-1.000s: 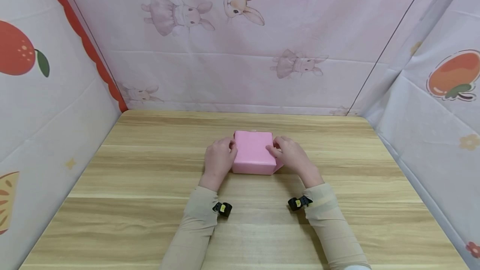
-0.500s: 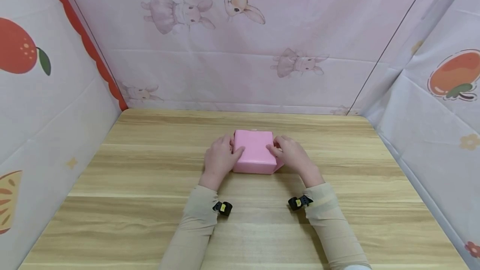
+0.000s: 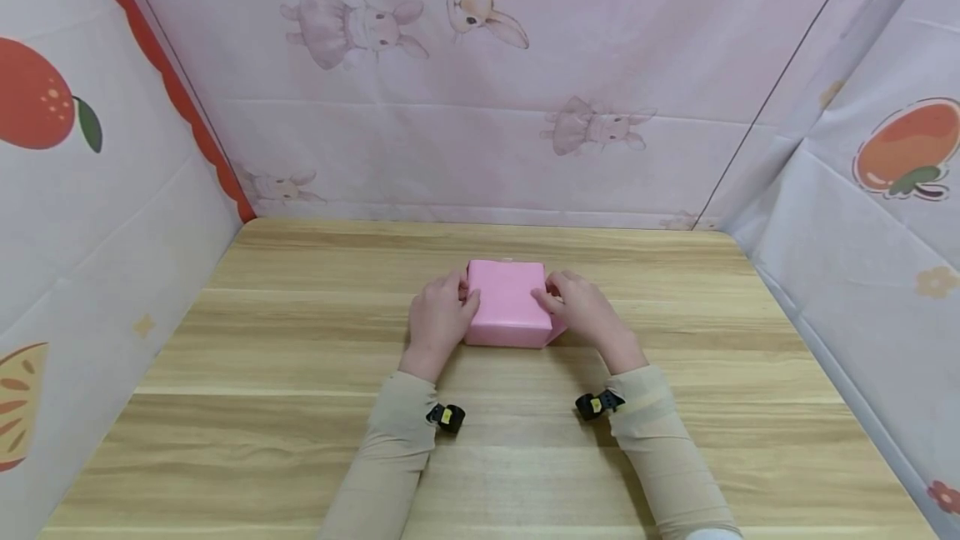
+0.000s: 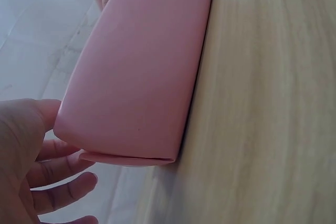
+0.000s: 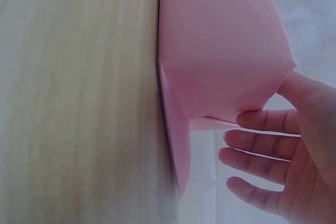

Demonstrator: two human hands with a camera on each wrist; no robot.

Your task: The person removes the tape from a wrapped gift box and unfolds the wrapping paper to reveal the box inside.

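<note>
A box in pink wrapping paper lies on the wooden table between both hands. My left hand grips its left end, thumb at the top edge and index finger against the folded end paper; the other fingers spread below in the left wrist view. At the opposite end my right hand pinches the upper corner, thumb on top and index finger on the end paper. The remaining right fingers extend away from the box. A loose pointed paper flap sticks out from the bottom of that right end.
The wood-grain table is bounded by a pink rabbit-print cloth behind and white fruit-print cloths at both sides. Black wrist straps sit over the beige sleeves.
My left thumb slid inward over the box top half a second ago, then drew back to the left edge. The right hand and the box have stayed nearly in place.
</note>
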